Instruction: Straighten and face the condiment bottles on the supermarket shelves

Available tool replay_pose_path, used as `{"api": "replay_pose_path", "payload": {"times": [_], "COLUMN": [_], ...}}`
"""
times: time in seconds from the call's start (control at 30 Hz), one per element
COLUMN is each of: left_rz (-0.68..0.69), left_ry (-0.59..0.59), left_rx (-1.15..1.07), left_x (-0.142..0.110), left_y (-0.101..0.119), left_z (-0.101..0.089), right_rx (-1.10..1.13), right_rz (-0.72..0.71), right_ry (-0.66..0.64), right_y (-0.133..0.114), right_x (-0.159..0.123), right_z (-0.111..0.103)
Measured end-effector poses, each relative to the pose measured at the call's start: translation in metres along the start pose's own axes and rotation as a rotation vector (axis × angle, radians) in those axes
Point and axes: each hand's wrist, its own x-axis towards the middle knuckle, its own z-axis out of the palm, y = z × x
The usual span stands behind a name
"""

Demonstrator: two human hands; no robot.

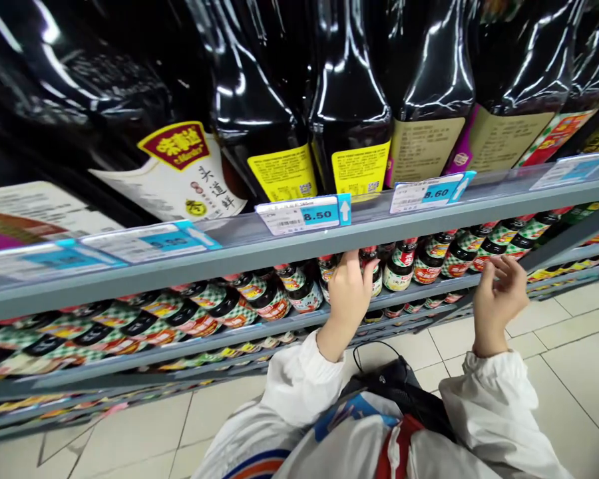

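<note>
Two hands, clocked from the jacket (299,382): left hand (349,289) at eleven o'clock, fingers at a red-capped jar (377,283) at twelve (pinch hidden, cannot tell), right hand (500,296) near two, loosely curled, empty; steep lifting could knock jar against shelf lip (299,246).

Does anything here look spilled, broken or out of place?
Nothing stands out. The dark bottles stand in a row, the jars below are lined up closely, and no spill shows on the floor tiles in view. The shelf edge slants, probably from the camera's angle.
</note>
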Motion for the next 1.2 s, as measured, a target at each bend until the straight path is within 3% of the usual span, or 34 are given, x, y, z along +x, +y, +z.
{"api": "replay_pose_path", "payload": {"times": [0.13,0.33,0.4,0.5,0.57,0.63,0.7,0.77,0.87,0.93,1.03,1.2], "left_rz": [-0.005,-0.092,-0.1,-0.004,0.023,-0.041,-0.165,-0.291,-0.415,-0.439,-0.444,-0.408], "left_ry": [0.029,-0.028,-0.073,-0.151,-0.071,0.155,0.387,0.499,0.44,0.377,0.342,0.274], "left_rx": [0.041,0.027,0.005,-0.05,-0.078,-0.07,-0.026,0.026,0.145,0.232,0.284,0.302], "left_x": [-0.002,-0.004,-0.006,-0.013,-0.018,-0.024,-0.028,-0.031,-0.037,-0.042,-0.047,-0.045], "left_y": [0.003,0.008,0.011,0.019,0.025,0.028,0.025,0.018,0.005,-0.002,-0.006,-0.011], "left_z": [-0.001,0.0,-0.009,-0.034,-0.05,-0.057,-0.051,-0.036,-0.007,0.008,0.018,0.016], "right_rx": [-0.117,-0.331,-0.315,-0.313,-0.3,-0.233,-0.119,-0.001,0.142,0.201,0.228,0.273], "right_rz": [-0.078,-0.097,-0.089,-0.098,-0.115,-0.13,-0.151,-0.249,-0.547,-0.649,-0.645,-0.542], "right_ry": [-0.225,-0.312,-0.334,-0.384,-0.402,-0.413,-0.42,-0.4,-0.377,-0.431,-0.506,-0.477], "right_y": [0.016,0.031,0.037,0.042,0.045,0.049,0.058,0.073,0.099,0.111,0.118,0.115], "right_x": [0.009,0.024,0.029,0.039,0.041,0.038,0.028,0.017,0.005,0.004,0.01,0.017], "right_z": [0.008,0.03,0.03,0.026,0.024,0.021,0.017,0.011,0.001,-0.006,-0.013,-0.019]}}
